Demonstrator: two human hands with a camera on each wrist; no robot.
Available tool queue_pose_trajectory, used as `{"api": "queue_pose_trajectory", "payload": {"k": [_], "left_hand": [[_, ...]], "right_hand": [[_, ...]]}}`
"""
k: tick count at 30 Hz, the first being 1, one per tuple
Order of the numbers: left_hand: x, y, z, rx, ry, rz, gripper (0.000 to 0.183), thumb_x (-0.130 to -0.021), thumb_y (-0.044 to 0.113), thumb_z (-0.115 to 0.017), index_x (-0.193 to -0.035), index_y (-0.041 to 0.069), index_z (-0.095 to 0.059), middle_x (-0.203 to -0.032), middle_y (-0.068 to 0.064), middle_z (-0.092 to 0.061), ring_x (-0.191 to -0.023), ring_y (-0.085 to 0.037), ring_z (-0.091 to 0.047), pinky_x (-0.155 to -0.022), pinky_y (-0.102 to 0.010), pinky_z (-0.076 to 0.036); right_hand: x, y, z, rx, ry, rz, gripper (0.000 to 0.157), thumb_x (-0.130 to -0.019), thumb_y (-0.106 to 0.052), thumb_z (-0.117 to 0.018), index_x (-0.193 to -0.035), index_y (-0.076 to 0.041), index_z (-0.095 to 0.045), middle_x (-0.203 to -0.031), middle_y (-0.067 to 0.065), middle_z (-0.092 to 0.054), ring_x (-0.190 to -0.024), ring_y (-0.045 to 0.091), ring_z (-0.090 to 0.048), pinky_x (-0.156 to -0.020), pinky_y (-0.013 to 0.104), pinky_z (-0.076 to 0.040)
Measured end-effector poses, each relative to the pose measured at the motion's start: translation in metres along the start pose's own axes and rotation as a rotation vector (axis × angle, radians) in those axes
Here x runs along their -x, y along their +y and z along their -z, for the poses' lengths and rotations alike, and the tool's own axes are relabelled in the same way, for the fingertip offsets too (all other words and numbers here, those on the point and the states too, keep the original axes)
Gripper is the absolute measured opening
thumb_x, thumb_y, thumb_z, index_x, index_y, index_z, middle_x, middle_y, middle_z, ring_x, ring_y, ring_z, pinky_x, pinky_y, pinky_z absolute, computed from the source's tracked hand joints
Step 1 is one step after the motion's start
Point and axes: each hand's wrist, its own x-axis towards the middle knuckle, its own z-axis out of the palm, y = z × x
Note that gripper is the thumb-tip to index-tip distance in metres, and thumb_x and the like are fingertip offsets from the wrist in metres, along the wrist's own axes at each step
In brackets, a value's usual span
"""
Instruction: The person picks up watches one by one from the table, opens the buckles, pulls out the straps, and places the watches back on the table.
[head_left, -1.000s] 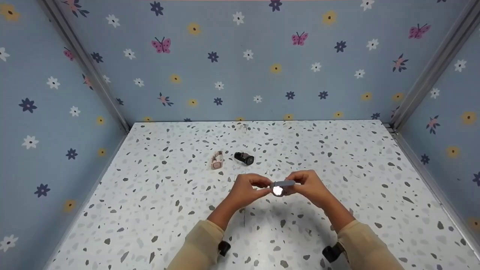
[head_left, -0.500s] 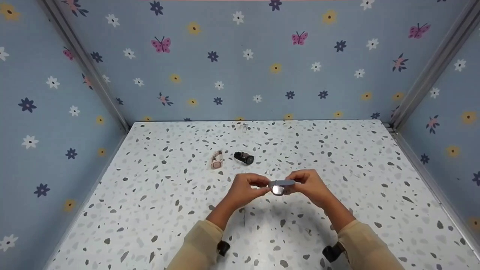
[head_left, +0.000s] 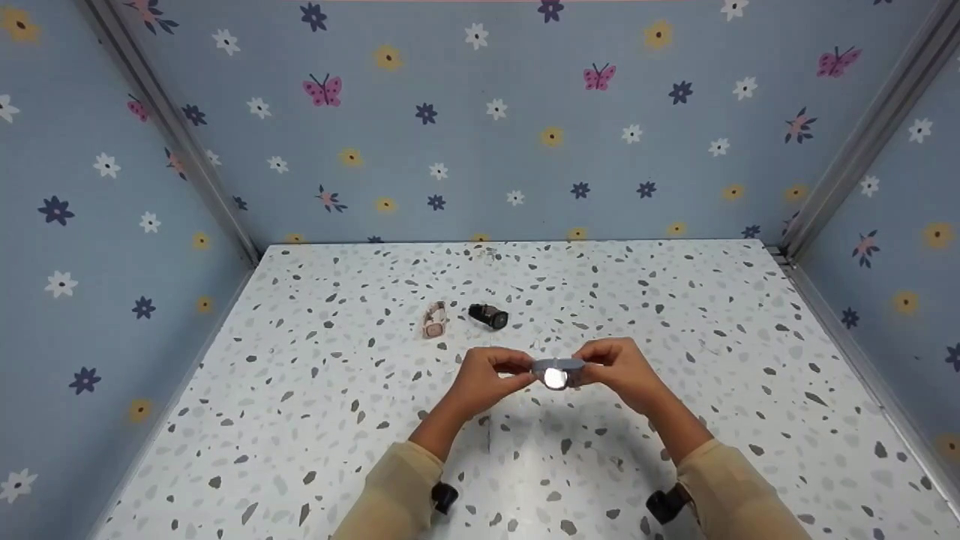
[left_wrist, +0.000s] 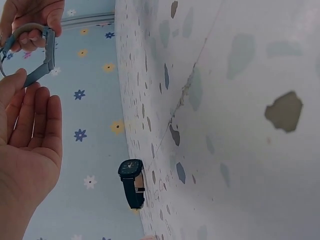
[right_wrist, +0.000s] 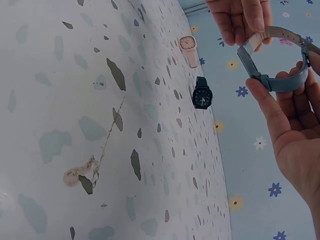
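Observation:
A wristwatch with a grey-blue strap (head_left: 559, 365) is held above the table between both hands, its face catching bright light. The left hand (head_left: 484, 381) pinches the watch's left side between thumb and fingers. On the other side, the right hand (head_left: 621, 375) grips the strap with thumb and fingers. Seen from the right wrist, the blue strap (right_wrist: 287, 83) bends into a loop; fingers partly hide where its ends meet. Beyond the hands, a black watch (head_left: 489, 316) and a pink watch (head_left: 434, 321) lie on the table.
The white speckled table (head_left: 300, 390) is bordered by blue flowered panels (head_left: 480, 127) at the back and both sides. Metal posts (head_left: 180, 135) stand at the back corners. A black wrist camera (head_left: 666, 505) sits at the right sleeve, another at the left.
The left hand has shifted slightly left. The grey-blue strap has slid a little left between the hands, and its right end reaches less far over the right fingers. Both other watches stay put.

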Motion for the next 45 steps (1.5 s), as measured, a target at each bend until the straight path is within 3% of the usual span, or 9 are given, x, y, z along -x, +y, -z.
{"api": "queue_pose_trajectory", "payload": {"k": [13, 24, 31, 38, 45], "left_hand": [[0.000, -0.007, 0.001, 0.081, 0.006, 0.019, 0.016, -0.084, -0.002, -0.074, -0.100, -0.005, -0.073, -0.097, -0.017, -0.072, -0.091, -0.030, -0.069, -0.078, -0.028, -0.057], [0.003, -0.010, 0.003, 0.116, 0.024, 0.049, 0.016, -0.083, -0.001, -0.075, -0.099, -0.005, -0.074, -0.096, -0.015, -0.072, -0.089, -0.025, -0.069, -0.079, -0.032, -0.057], [0.002, -0.011, 0.003, 0.139, 0.039, 0.047, 0.017, -0.082, -0.001, -0.076, -0.099, -0.005, -0.074, -0.094, -0.014, -0.073, -0.087, -0.023, -0.069, -0.081, -0.041, -0.057], [0.001, -0.012, 0.002, 0.165, 0.034, 0.048, 0.017, -0.082, -0.002, -0.076, -0.099, -0.006, -0.074, -0.094, -0.014, -0.073, -0.085, -0.018, -0.069, -0.076, -0.030, -0.058], [0.000, -0.010, 0.002, 0.185, 0.043, 0.060, 0.017, -0.082, -0.003, -0.075, -0.098, -0.008, -0.073, -0.092, -0.015, -0.073, -0.081, -0.016, -0.069, -0.073, -0.026, -0.057]], "right_hand": [[0.001, 0.002, 0.001, -0.027, 0.008, 0.018, 0.014, -0.086, 0.005, -0.065, -0.093, 0.018, -0.066, -0.086, 0.011, -0.071, -0.074, 0.020, -0.068, -0.072, 0.037, -0.060], [0.001, 0.004, 0.001, -0.095, 0.000, 0.034, 0.005, -0.087, 0.005, -0.067, -0.089, 0.005, -0.071, -0.087, 0.008, -0.071, -0.077, 0.020, -0.070, -0.073, 0.037, -0.060], [0.001, 0.004, 0.002, -0.123, 0.007, 0.048, 0.011, -0.087, 0.007, -0.065, -0.086, -0.001, -0.073, -0.087, 0.010, -0.069, -0.079, 0.022, -0.070, -0.075, 0.040, -0.059], [0.002, 0.005, 0.003, -0.145, 0.032, 0.027, 0.015, -0.087, 0.007, -0.064, -0.083, -0.004, -0.073, -0.087, 0.011, -0.068, -0.079, 0.023, -0.069, -0.075, 0.040, -0.059], [0.001, 0.004, 0.002, -0.167, 0.059, 0.025, 0.014, -0.087, 0.006, -0.064, -0.085, -0.004, -0.073, -0.087, 0.010, -0.066, -0.079, 0.021, -0.068, -0.073, 0.038, -0.060]]}}
